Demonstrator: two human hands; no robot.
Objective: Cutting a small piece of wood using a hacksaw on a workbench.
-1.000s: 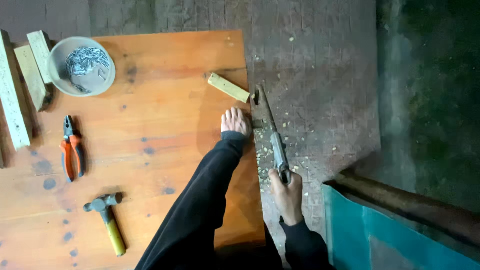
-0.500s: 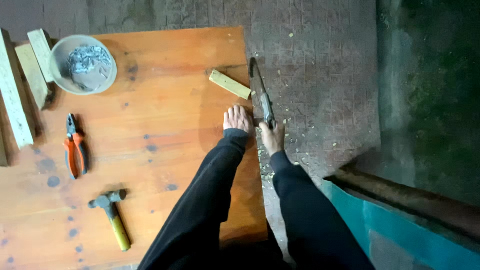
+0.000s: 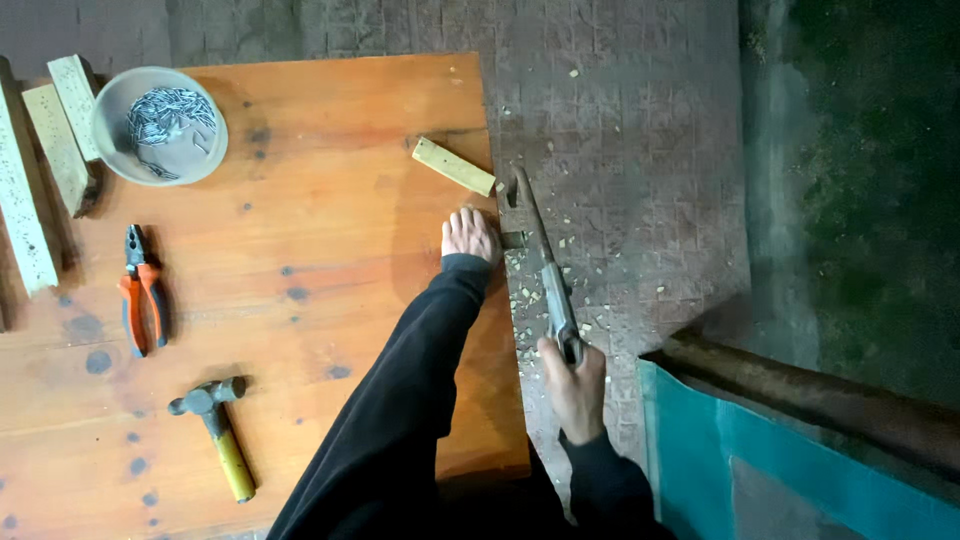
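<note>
My right hand [image 3: 575, 385] is wrapped tight around the handle of a hand saw [image 3: 545, 270], fingers closed on the grip at the near end. The blade runs away from me just off the right edge of the wooden table [image 3: 300, 200], tip pointing far. The saw looks stiff along its length but thin, so I judge it would flex sideways if twisted. It is probably light enough for one hand, and the handle is the only safe hold since the toothed edge is sharp.

My left hand [image 3: 470, 235] lies palm down at the table's right edge, fingers together and pointing far. It presses on something small at the edge; a short dark stub [image 3: 513, 239] sticks out past the edge, touching the blade. I cannot tell exactly what is under the palm. It looks like rigid wood that needs firm downward pressure to stay put.

A short pale wood offcut [image 3: 455, 166] lies just beyond my left hand, apart from it. Wood chips [image 3: 530, 300] scatter the floor beside the blade.

Both sleeves are dark. The left arm reaches far and is nearly straight, the right elbow bent with the forearm in line with the saw.

Well left on the table are a hammer [image 3: 215, 430], pliers [image 3: 140, 290] and a bowl of nails [image 3: 160, 125].
</note>
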